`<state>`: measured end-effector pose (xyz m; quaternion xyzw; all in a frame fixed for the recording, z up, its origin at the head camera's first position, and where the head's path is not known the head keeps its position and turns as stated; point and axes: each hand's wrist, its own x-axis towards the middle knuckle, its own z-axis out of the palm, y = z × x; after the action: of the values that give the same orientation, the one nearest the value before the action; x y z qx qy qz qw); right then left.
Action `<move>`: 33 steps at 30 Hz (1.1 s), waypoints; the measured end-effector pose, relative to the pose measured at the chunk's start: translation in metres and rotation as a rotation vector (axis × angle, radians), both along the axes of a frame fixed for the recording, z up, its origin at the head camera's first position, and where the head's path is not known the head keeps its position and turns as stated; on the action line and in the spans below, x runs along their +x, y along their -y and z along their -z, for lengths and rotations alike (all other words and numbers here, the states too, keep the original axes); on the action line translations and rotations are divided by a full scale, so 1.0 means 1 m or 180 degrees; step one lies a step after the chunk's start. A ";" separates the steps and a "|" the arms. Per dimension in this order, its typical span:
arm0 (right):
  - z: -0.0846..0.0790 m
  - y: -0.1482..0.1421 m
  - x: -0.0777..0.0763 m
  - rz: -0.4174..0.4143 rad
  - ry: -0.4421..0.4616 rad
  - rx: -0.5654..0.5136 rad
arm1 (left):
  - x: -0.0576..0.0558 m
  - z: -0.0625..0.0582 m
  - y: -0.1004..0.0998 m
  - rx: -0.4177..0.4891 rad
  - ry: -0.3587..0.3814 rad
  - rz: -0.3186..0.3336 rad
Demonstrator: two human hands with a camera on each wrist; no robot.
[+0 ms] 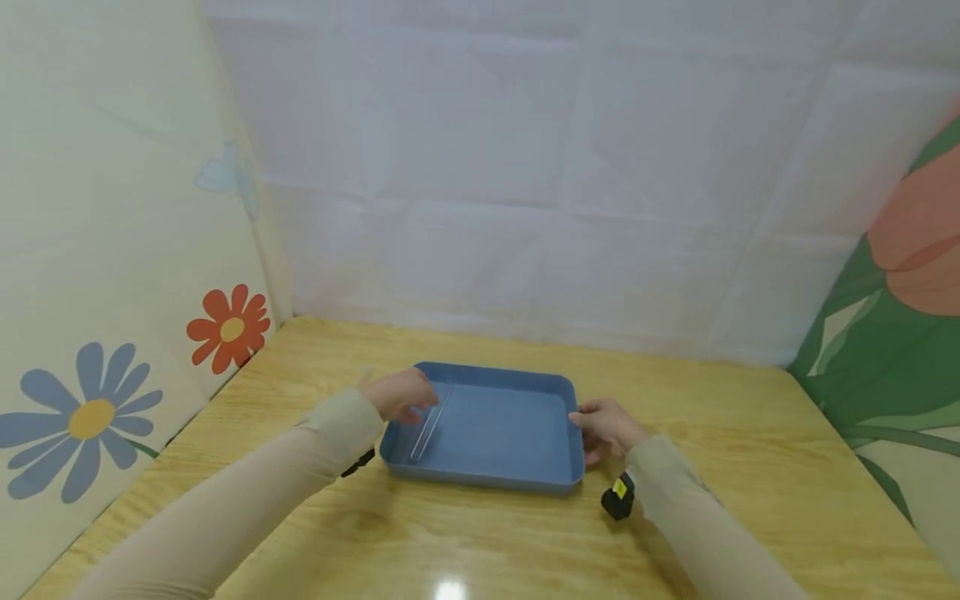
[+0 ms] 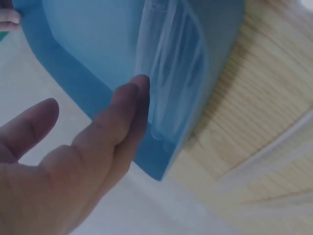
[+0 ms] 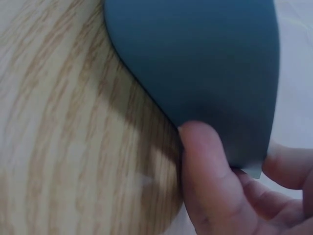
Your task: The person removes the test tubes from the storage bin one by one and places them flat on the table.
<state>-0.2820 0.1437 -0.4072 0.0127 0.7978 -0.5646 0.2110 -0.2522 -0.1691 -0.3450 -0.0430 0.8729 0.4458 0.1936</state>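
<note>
A shallow blue tray (image 1: 502,425) sits on the table between the two hands. Several clear tubes (image 2: 159,58) lie inside it, along its left wall. Over that left end, the left hand (image 1: 401,396) reaches in from above; its fingers are extended and the thumb stands apart. In the left wrist view its fingertips (image 2: 142,83) overlap the edge of the nearest tube. The right hand (image 1: 607,429) grips the tray's right wall, thumb at the rim and the other fingers (image 3: 203,161) low on the outside.
More clear tube-like pieces (image 2: 274,159) lie blurred on the wooden table (image 1: 480,542) beside the tray's left side. White cloth (image 1: 480,208) hangs behind the table, with flower-printed cloth (image 1: 90,250) at the sides. Each wrist carries a black camera mount (image 1: 618,497).
</note>
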 end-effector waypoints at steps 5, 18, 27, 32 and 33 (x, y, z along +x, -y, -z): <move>0.000 0.001 -0.001 -0.0001 0.0021 0.0001 | -0.003 0.002 -0.012 -0.0068 0.0112 -0.0173; -0.001 0.001 0.000 -0.0006 0.0008 0.0021 | -0.009 0.014 -0.027 -0.0447 -0.0051 -0.0041; 0.000 0.000 -0.001 0.0000 -0.0005 0.0058 | -0.021 0.024 -0.035 -0.1068 -0.0121 0.0122; 0.000 0.000 -0.002 0.0011 -0.0002 0.0094 | -0.035 0.037 -0.039 -0.1551 -0.0196 0.0287; 0.000 0.000 -0.002 0.0026 0.0000 0.0091 | -0.038 0.039 -0.040 -0.1666 -0.0193 0.0335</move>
<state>-0.2839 0.1439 -0.4077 0.0189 0.8057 -0.5540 0.2085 -0.2903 -0.1293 -0.3844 -0.0328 0.9649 0.1953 0.1727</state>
